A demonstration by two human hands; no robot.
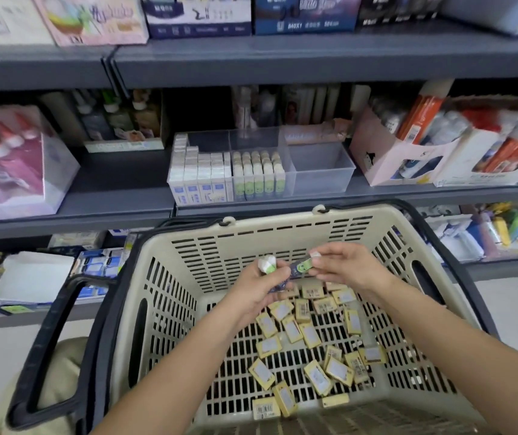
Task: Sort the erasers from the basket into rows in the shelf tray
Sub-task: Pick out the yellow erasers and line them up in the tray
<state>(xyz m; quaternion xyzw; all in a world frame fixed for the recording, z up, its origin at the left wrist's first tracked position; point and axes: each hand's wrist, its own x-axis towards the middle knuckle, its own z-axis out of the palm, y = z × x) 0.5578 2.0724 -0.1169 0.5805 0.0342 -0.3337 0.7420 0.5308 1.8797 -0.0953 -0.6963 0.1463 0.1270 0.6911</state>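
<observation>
Pinching a green eraser [304,264], the right hand [350,270] sits beside the left hand [256,291], which grips a white eraser [266,264] near the basket's [282,226] far edge.

a: bright, even light, seemingly from overhead; the beige basket [282,219] and its yellow-sleeved erasers [309,335] carry only faint, soft shadows.
b: darker under the grey upper shelf [282,58], though; goods at the back there go dim.
a: sharpness is best mid-frame; the printed boxes [198,14] on top and the glue bottles [6,136] at left smear badly.
b: the green-sleeved erasers [267,264] held in the left hand [257,290] and right hand [351,268] look soft too.
a: and the wide lens bows the shelf edges; the clear tray [323,178] shows a mild sheen.
</observation>
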